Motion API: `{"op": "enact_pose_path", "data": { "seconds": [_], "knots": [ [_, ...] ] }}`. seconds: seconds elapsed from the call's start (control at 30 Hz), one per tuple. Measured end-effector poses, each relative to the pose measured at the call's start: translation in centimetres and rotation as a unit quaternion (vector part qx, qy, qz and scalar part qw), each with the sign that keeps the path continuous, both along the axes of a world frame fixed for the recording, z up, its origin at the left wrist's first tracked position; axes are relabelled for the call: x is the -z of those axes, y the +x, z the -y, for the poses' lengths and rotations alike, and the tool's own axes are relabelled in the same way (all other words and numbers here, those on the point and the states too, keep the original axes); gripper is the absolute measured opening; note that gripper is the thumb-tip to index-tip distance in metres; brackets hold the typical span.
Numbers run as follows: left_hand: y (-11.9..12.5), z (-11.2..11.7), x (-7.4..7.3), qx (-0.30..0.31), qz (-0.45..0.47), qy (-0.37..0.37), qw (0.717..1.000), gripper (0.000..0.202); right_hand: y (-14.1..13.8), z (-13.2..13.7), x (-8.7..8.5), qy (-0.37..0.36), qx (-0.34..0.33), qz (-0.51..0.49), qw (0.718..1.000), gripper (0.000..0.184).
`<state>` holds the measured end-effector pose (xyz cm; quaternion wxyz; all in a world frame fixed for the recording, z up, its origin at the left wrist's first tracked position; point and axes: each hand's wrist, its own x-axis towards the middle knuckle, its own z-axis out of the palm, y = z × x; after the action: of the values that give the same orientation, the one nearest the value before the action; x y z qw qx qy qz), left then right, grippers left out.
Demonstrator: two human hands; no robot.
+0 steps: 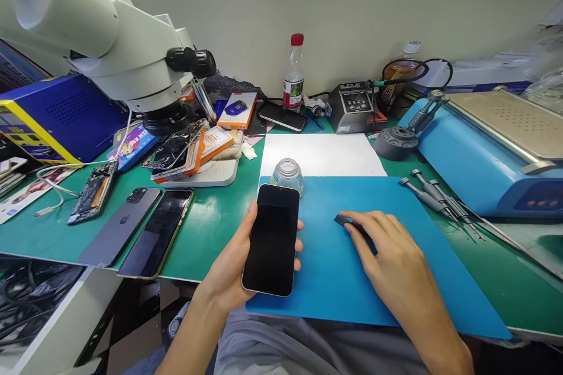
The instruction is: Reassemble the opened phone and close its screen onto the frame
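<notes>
My left hand grips a black-screened phone from below, holding it screen up above the near edge of the blue mat. My right hand rests on the mat to the right of the phone. Its fingertips are pinched on a small dark flat piece lying on the mat. A small clear glass jar stands upside down just beyond the phone's top edge.
A white sheet lies behind the mat. Two phones lie at the left on the green bench, with a microscope above. Several screwdrivers and a blue machine are at the right. A bottle stands by the wall.
</notes>
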<state>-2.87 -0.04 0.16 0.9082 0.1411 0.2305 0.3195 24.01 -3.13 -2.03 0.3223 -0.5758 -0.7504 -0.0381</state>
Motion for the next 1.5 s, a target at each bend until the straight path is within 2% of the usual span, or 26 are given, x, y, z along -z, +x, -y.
{"op": "enact_pose_path", "data": {
  "seconds": [0.13,0.3,0.43,0.6,1.5],
  "knots": [
    [-0.01,0.03,-0.07,-0.002,-0.002,-0.003,1.000,0.085,-0.15,0.12,-0.23,0.020,-0.011,0.006,1.000,0.035],
    [0.01,0.09,-0.23,-0.002,-0.007,-0.007,1.000,0.086,-0.34,-0.03,-0.29,0.016,-0.023,0.025,0.999,0.023],
    [0.02,0.06,-0.30,0.002,-0.012,-0.013,1.000,0.087,-0.54,0.02,-0.38,0.025,-0.011,0.025,0.999,0.035],
    [0.06,0.00,-0.32,-0.002,-0.018,-0.014,1.000,0.085,-0.55,0.21,-0.56,0.015,-0.020,0.030,0.999,0.021],
    [0.01,0.07,-0.29,-0.005,-0.021,-0.008,1.000,0.085,-0.51,0.13,-0.49,0.028,-0.023,0.035,0.999,0.018]
  ]
}}
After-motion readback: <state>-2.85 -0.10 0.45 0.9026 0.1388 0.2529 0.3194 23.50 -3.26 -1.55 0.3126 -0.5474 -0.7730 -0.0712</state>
